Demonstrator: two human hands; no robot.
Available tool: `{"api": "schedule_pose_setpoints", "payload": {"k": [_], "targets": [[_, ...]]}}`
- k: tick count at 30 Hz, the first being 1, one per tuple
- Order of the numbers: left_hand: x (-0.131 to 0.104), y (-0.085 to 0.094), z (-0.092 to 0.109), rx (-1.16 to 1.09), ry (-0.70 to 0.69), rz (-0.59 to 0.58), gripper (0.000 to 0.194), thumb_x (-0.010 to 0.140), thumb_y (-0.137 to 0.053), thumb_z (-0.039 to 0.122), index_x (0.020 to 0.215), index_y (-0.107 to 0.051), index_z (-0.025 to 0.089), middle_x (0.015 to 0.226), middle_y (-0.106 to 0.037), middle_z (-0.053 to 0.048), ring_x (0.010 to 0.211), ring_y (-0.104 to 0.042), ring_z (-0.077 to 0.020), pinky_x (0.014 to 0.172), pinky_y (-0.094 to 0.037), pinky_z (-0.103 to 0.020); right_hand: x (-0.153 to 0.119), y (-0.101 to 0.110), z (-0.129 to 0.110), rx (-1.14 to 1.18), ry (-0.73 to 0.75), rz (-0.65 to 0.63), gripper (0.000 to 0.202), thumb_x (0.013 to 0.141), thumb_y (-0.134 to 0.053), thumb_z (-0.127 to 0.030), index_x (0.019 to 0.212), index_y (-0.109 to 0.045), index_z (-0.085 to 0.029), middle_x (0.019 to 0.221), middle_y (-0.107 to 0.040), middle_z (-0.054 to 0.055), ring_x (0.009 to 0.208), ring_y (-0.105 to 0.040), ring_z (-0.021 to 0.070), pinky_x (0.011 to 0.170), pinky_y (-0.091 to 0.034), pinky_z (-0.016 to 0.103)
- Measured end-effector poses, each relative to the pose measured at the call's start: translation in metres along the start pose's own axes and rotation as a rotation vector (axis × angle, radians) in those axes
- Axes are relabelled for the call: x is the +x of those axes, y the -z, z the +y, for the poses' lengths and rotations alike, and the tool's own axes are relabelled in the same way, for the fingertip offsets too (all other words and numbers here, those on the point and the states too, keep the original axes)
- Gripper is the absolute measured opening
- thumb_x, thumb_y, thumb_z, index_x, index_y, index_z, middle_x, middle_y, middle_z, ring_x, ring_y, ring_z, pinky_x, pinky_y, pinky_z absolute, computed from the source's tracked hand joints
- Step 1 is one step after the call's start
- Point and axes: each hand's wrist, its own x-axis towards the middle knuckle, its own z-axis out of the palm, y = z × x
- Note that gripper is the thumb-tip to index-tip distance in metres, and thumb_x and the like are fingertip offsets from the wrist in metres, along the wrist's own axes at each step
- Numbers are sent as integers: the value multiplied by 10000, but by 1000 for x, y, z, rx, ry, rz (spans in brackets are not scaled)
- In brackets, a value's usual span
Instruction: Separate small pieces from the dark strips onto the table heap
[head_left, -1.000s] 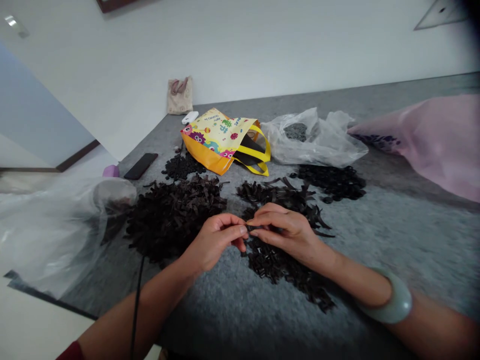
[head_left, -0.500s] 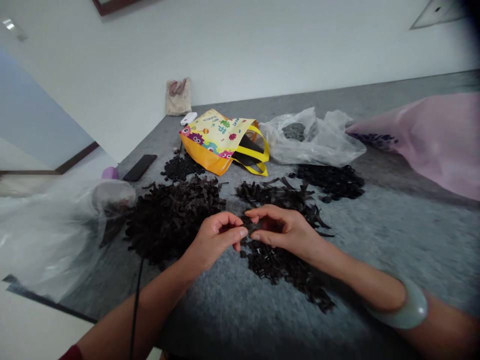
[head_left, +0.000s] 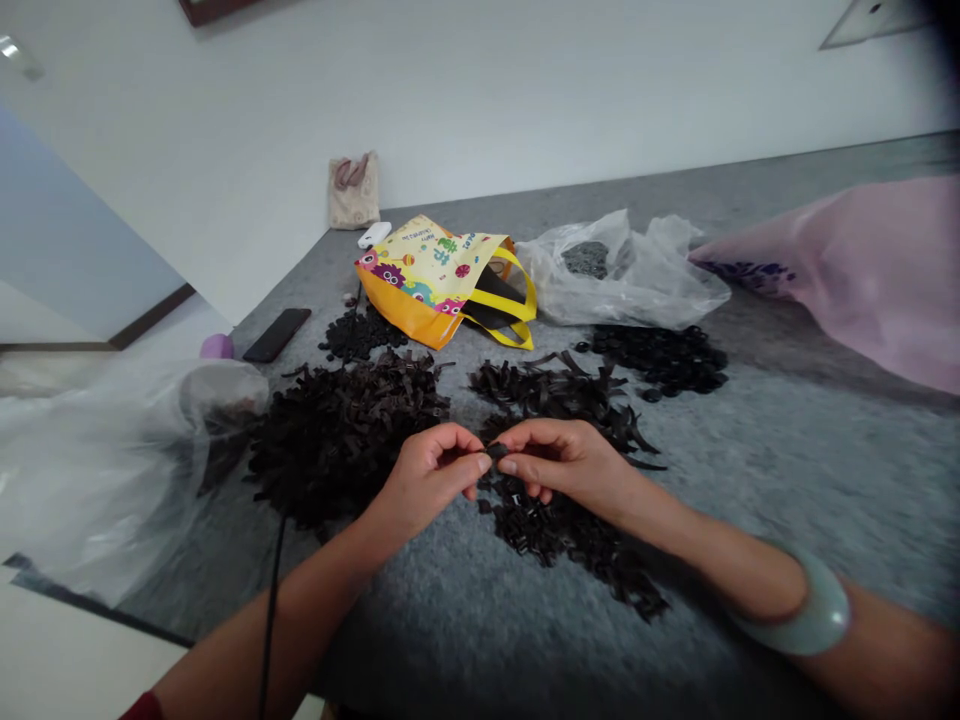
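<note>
Between the fingertips of both hands is a small black piece (head_left: 496,451), too small for me to tell its kind. My left hand (head_left: 439,470) pinches its left end with thumb and forefinger. My right hand (head_left: 574,458) has thumb and forefinger closed on its right side. Just below the hands lies a heap of small black plastic parts (head_left: 555,535). Beyond my right hand are loose black strips (head_left: 551,385). A larger pile of black strips (head_left: 341,430) sits to the left of my left hand.
Behind the strips stand a yellow printed bag (head_left: 427,280), a clear plastic bag (head_left: 630,290) and a heap of black round pieces (head_left: 667,360). More small black pieces (head_left: 360,332) lie near a phone (head_left: 277,335). Plastic sheeting (head_left: 97,470) hangs at left; a pink bag (head_left: 877,270) is at right.
My right thumb and forefinger, apart before, have closed on the small black piece, and its other fingers have curled under. My left hand keeps its pinch in nearly the same place.
</note>
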Motion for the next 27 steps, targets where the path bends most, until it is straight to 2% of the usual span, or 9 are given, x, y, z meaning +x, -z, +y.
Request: {"api": "schedule_pose_setpoints", "payload": {"k": [8, 15, 20, 27], "targets": [[1, -3, -4, -6, -37, 10, 146, 743, -691, 277, 760, -592, 170, 619, -578, 49, 517, -566, -87, 527, -450, -220, 0, -2, -2, -25, 5, 30, 294, 771, -792, -444, 899, -767, -180, 566, -601, -28, 451, -535, 70, 407, -452, 165], [0, -5, -4, -72, -22, 12, 150, 749, -709, 261, 813, -608, 169, 698, -657, 22, 608, -681, -128, 598, -520, -244, -2, -6, -9, -159, 154, 119, 159, 780, -756, -323, 748, -716, -172, 588, -630, -13, 477, -513, 74, 419, -393, 178], [-1, -3, -4, -95, -13, -24, 151, 771, -713, 259, 846, -619, 168, 745, -722, -17, 718, -717, -155, 677, -544, -264, -4, -8, -11, -197, 187, 110, 149, 804, -721, -307, 742, -702, -173, 607, -651, -4, 486, -522, 83, 438, -395, 198], [1, -3, -9, -99, -71, -18, 158, 766, -729, 264, 803, -607, 171, 715, -676, 11, 630, -702, -138, 611, -540, -246, -7, -12, -14, -277, 202, 138, 213, 835, -679, -329, 690, -657, -174, 601, -611, -7, 509, -507, 92, 472, -386, 221]]}}
